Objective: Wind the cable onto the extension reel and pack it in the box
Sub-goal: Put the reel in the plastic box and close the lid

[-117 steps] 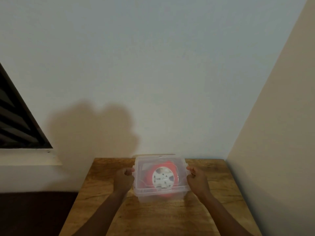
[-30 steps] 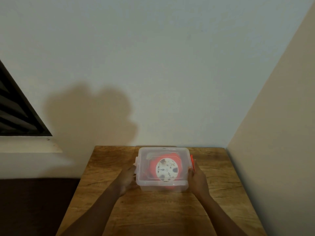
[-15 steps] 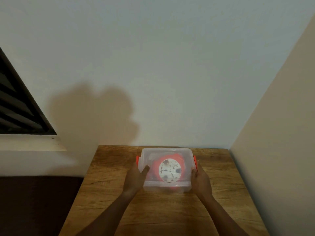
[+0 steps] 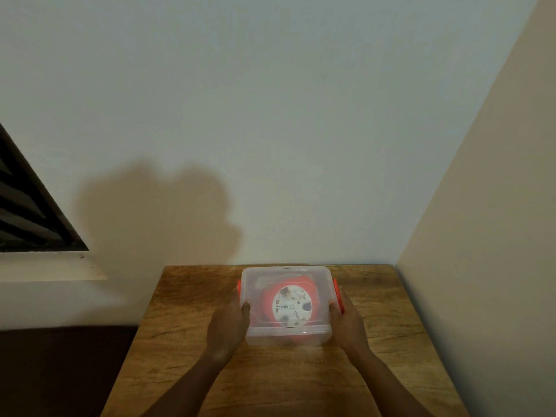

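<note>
Sitting inside the clear plastic box [image 4: 287, 305], the orange extension reel [image 4: 290, 305] shows through the lid [image 4: 284, 273] with its round white face turned up; we cannot make out the cable itself through the cloudy plastic. The lid lies flat on the box, and an orange latch stands at each short side, the left latch [image 4: 239, 288] and the right latch [image 4: 338, 296]. We hold the box from both sides: our left hand [image 4: 227, 323] presses against the left wall with its fingers curled round the near left corner and the thumb up on the lid's edge, while our right hand [image 4: 346, 322] clasps the right wall just below the right latch, fingers wrapped against the side. The box rests on a wooden table [image 4: 270, 377], toward its far edge, close to the pale wall [image 4: 270, 130] behind. A beige wall [image 4: 481, 266] runs along the table's right side. On the left we see a dark louvred window [image 4: 24, 212] above a pale sill [image 4: 45, 269], and our shadow falls on the wall between window and box.
</note>
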The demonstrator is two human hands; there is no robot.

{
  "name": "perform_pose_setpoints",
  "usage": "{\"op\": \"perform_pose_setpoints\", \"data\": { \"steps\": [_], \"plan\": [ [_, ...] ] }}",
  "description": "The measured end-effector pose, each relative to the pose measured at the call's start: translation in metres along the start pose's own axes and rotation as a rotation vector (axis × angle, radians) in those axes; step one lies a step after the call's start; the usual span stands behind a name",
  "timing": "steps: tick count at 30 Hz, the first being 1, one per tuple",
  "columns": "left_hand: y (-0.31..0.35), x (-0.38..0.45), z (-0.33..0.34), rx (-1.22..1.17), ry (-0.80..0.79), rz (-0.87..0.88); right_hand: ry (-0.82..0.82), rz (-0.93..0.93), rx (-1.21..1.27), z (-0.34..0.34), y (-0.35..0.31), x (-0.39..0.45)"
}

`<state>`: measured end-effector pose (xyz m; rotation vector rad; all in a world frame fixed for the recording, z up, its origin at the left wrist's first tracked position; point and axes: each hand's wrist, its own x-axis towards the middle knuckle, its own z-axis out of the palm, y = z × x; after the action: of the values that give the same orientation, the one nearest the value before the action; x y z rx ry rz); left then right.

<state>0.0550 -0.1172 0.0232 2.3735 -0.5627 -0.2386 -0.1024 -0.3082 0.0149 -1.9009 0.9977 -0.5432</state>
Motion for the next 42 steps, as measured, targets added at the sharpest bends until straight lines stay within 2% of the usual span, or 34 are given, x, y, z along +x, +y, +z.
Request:
{"op": "perform_pose_setpoints", "data": {
  "steps": [4,8,14,19,23,29,37,42],
  "plan": [
    [0.011,0.001,0.012,-0.104,-0.046,-0.012,0.045,0.212,0.207,-0.004,0.006,0.003],
    [0.039,0.005,0.026,-0.18,-0.114,0.105,0.077,0.312,0.307,-0.039,0.021,0.017],
    [0.103,0.023,0.062,-0.2,-0.217,0.269,0.177,0.274,0.206,-0.117,0.034,0.06],
    [0.141,0.041,0.105,-0.189,-0.277,0.298,0.16,0.275,0.101,-0.159,0.047,0.098],
    [0.165,0.047,0.132,-0.178,-0.309,0.271,0.155,0.292,0.124,-0.176,0.066,0.12],
    [0.165,0.06,0.153,-0.136,-0.244,0.237,0.081,0.249,0.099,-0.176,0.078,0.14],
    [0.166,0.065,0.168,-0.233,-0.195,0.135,0.1,0.226,0.094,-0.169,0.083,0.153],
    [0.167,0.06,0.165,-0.213,-0.204,0.142,0.074,0.208,0.056,-0.17,0.085,0.15]
  ]
}}
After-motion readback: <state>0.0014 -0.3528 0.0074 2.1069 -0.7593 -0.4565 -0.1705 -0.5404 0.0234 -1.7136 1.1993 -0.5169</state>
